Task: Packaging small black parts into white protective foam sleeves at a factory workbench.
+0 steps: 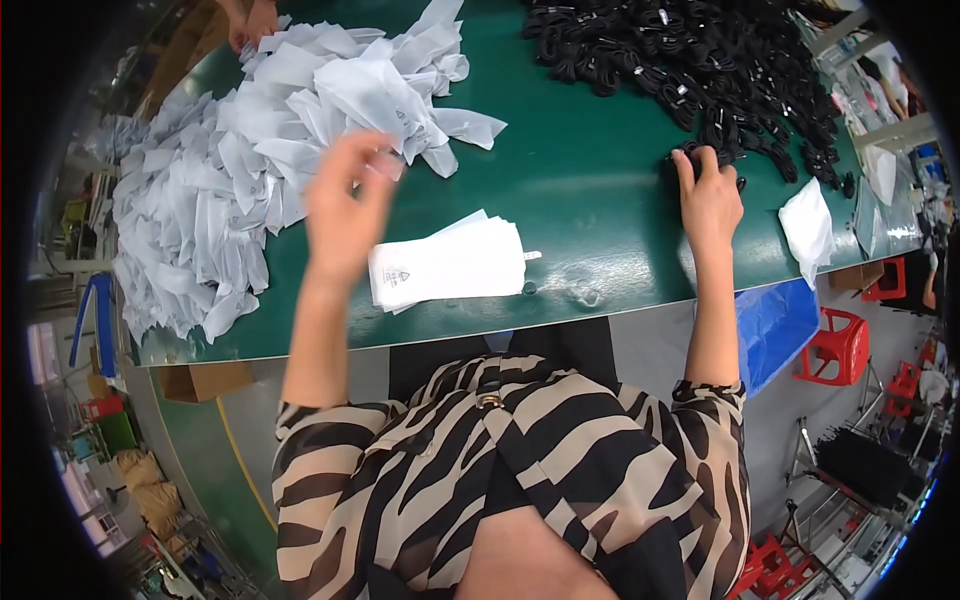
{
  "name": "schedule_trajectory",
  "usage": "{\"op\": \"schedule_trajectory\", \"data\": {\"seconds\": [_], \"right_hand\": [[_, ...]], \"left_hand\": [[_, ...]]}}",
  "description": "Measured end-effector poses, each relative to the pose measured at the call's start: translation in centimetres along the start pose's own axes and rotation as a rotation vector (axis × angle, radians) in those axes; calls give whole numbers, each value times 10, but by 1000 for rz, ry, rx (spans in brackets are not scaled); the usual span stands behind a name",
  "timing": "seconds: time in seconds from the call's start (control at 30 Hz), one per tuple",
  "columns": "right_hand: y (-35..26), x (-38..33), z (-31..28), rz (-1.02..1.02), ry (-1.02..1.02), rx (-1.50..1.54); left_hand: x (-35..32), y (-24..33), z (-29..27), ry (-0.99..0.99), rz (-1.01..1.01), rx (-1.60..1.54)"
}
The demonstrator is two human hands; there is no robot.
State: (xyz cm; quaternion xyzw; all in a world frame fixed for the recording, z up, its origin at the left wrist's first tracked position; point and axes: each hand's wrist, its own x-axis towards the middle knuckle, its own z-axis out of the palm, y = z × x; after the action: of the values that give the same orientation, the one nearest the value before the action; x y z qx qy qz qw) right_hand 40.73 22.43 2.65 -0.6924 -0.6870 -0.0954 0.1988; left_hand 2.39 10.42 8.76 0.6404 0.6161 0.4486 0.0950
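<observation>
Two hands work apart over a green table (560, 190). Nearest the person, a small neat stack of flat white bags (447, 263) lies squared at the table's front edge, within easy reach, probably so each can be taken off the top. Just above it the left hand (343, 205) hangs raised, blurred, its fingertips pinched on a small pale piece (388, 165) that I cannot make out clearly. The right hand (708, 195) reaches well to the side, fingers curled down on one coiled black cable (700, 157) at the near fringe of the cable pile (690, 60); its grip looks closed. Farther back on the left spreads a loose heap of white bags (260, 150), crumpled and overlapping. Another person's hand (250, 20) shows at the far edge.
</observation>
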Motion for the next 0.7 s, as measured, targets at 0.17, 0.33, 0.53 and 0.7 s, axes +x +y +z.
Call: {"op": "schedule_trajectory", "data": {"seconds": [0.17, 0.33, 0.53, 0.7], "right_hand": [[6, -13, 5, -54, 226, 309], [-43, -61, -24, -11, -9, 982], [-78, -98, -27, -275, -188, 1088], [-91, -104, -28, -294, -251, 1160]], "left_hand": [[-67, 23, 47, -364, 103, -86], [-82, 19, 71, -276, 174, 47], [-84, 31, 78, -195, 33, 82], [-87, 31, 72, -256, -29, -3]]}}
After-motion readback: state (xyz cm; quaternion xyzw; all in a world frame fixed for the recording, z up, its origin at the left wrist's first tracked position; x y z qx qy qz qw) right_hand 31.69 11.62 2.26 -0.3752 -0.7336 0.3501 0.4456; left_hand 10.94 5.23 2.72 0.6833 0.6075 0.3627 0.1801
